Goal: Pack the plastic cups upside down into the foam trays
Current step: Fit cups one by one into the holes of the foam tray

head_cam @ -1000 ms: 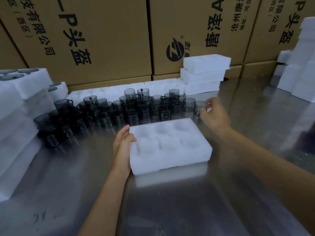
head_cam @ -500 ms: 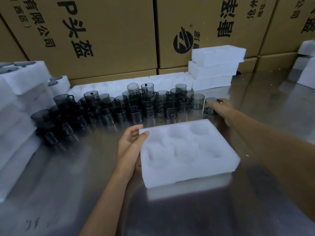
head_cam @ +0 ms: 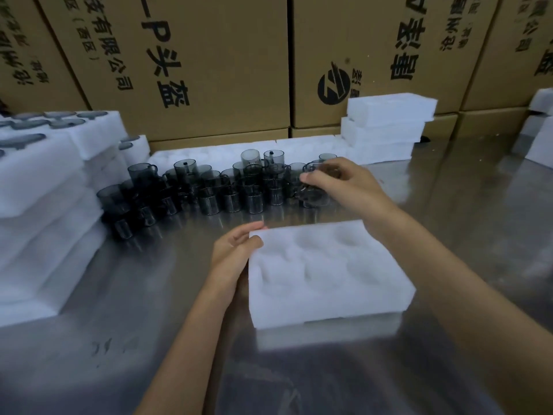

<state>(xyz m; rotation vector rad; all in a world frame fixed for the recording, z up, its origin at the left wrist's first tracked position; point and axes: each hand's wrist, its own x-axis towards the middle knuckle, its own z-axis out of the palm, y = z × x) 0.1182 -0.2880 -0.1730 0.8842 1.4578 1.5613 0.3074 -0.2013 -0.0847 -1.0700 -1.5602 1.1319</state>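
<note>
A white foam tray (head_cam: pixel 326 274) with round hollows lies on the steel table in front of me, all its hollows bare. My left hand (head_cam: pixel 233 253) holds its left edge, thumb on the top corner. Behind it stand several smoky-grey plastic cups (head_cam: pixel 209 190) in rows, open ends up. My right hand (head_cam: pixel 344 184) reaches over the right end of the rows and grips two cups (head_cam: pixel 314 197) there, fingers curled round them.
Stacks of filled foam trays (head_cam: pixel 45 187) rise at the left. More foam trays lie along the back (head_cam: pixel 209 154) and in a pile (head_cam: pixel 386 127) at back right. Cardboard boxes (head_cam: pixel 209 55) wall the rear. Foam blocks (head_cam: pixel 541 136) sit far right.
My right hand has moved left from the row's end cup and now grips cups at the right end. The foam tray has come nearer to me, still held by my left hand.
</note>
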